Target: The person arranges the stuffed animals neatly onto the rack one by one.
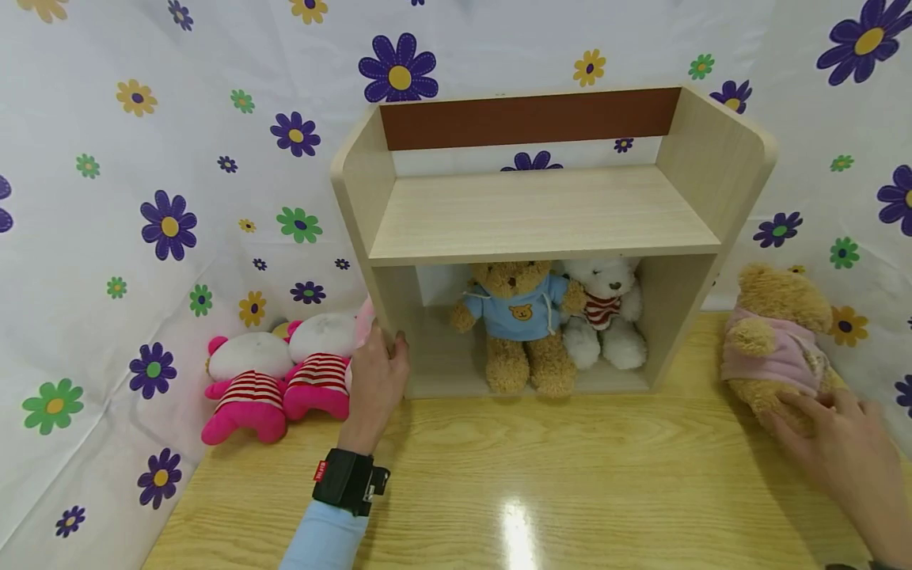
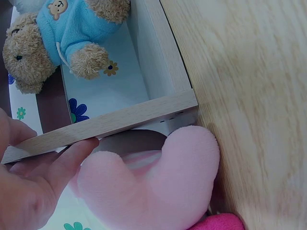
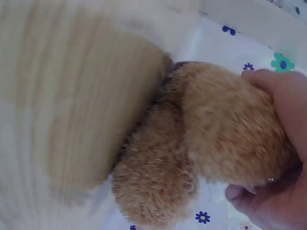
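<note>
A light wooden shelf unit (image 1: 541, 214) stands on the table (image 1: 541, 475). My left hand (image 1: 385, 348) grips the front edge of its left side panel (image 2: 120, 122), thumb on one face and fingers on the other. In the lower compartment sit a brown bear in a blue hoodie (image 1: 520, 317) and a white bear in a red striped shirt (image 1: 606, 313). To the right of the shelf lies a brown bear in a pink top (image 1: 777, 340). My right hand (image 1: 819, 412) holds its furry leg (image 3: 216, 134), fingers curled round it.
Two pink and white plush toys in striped shirts (image 1: 249, 384) (image 1: 321, 364) lie left of the shelf, one touching my left hand (image 2: 43, 158). The top shelf board holds nothing. A flowered cloth (image 1: 142, 198) hangs behind and at both sides.
</note>
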A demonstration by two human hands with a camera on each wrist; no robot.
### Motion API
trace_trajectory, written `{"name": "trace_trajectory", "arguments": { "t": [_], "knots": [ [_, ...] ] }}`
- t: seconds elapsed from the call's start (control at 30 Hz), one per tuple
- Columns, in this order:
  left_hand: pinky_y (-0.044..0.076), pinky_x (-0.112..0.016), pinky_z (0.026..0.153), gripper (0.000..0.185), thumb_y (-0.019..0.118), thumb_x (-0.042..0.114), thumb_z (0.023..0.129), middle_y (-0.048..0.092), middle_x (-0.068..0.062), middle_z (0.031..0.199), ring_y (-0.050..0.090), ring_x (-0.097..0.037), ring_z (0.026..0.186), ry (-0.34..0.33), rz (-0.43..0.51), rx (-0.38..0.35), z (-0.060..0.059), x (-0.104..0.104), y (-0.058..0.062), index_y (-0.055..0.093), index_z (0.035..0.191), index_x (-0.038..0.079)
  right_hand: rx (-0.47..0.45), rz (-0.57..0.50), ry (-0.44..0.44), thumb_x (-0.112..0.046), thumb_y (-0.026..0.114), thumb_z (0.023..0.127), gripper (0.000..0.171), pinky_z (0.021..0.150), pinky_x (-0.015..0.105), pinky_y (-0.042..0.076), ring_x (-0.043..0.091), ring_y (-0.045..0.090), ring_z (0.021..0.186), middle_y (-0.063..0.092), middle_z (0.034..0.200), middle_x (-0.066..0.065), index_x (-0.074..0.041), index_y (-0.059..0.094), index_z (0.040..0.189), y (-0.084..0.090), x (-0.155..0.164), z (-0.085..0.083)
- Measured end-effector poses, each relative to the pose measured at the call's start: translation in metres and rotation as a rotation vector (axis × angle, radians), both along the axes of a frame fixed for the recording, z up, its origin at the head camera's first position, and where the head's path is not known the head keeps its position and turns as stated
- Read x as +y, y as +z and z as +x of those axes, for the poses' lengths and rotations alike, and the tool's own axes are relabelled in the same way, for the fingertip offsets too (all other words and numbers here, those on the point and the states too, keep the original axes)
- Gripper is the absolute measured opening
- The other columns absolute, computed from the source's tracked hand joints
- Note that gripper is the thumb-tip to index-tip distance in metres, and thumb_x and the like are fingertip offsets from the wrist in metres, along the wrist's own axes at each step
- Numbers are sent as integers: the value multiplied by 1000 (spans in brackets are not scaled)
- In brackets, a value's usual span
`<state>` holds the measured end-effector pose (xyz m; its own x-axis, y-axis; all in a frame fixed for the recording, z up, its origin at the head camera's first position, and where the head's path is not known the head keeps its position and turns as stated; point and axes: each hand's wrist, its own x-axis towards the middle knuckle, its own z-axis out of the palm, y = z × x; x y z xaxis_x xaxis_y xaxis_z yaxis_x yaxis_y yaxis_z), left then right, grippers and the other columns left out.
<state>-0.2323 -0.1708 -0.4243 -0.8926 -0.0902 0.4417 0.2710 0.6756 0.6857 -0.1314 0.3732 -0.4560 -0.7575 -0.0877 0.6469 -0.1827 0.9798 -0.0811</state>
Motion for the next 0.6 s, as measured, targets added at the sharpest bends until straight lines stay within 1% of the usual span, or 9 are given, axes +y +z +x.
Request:
{"name": "trace_trajectory", "arguments": {
  "t": [0.03,0.1,0.17,0.2,0.23,0.37,0.43,0.53,0.6],
  "knots": [
    [62,-56,79,48,53,20,105,65,-30,133,71,-44,109,-2,1,1,0,0,0,43,147,-2,-20,-6,24,-72,35,100,88,64,54,34,42,49,67,57,71,27,5,76,95,1,0,0],
    [62,-55,77,48,54,19,105,65,-31,132,72,-44,107,0,-3,7,0,0,-1,43,147,-2,-57,-7,62,-56,53,102,66,62,52,37,38,51,65,61,69,23,5,78,94,4,0,0],
    [62,-54,80,50,54,18,105,64,-30,135,72,-43,109,-1,-10,10,0,-1,-2,42,150,0,-142,-27,69,-37,67,98,44,64,54,44,39,58,68,69,76,24,5,78,94,6,0,1],
    [62,-54,81,50,54,17,105,63,-29,135,72,-42,110,1,-15,12,0,0,-2,42,150,0,-175,-31,74,-32,69,97,39,64,56,47,40,61,69,71,80,26,6,79,95,7,0,1],
    [62,-54,81,51,55,16,104,63,-29,136,72,-42,109,1,-15,13,0,-1,-2,42,150,0,-219,-40,71,-28,71,96,36,63,56,49,39,62,67,72,80,25,7,78,97,9,0,1],
    [62,-55,80,49,55,15,104,64,-30,134,72,-42,108,12,-20,10,0,-1,-2,44,148,-2,-436,-100,9,-29,65,100,40,60,54,52,33,65,64,73,78,21,9,76,102,16,1,-2],
    [62,-55,79,47,55,17,104,65,-30,133,72,-43,107,18,-17,5,0,-1,-2,45,146,-2,-524,-120,-19,-32,60,102,44,56,48,50,25,62,59,71,72,13,10,75,105,20,1,-4],
    [61,-56,82,48,55,20,105,64,-29,135,70,-44,112,15,-15,-1,0,0,-2,44,147,-1,-607,-124,-36,-36,57,104,48,55,41,46,18,57,59,69,71,6,9,73,106,22,1,-6],
    [61,-55,82,48,54,20,105,63,-29,136,70,-44,113,13,-12,-1,0,0,-2,44,147,-1,-632,-123,-38,-37,56,105,48,54,37,42,15,52,58,65,68,1,9,73,106,23,1,-7]
  ]
}}
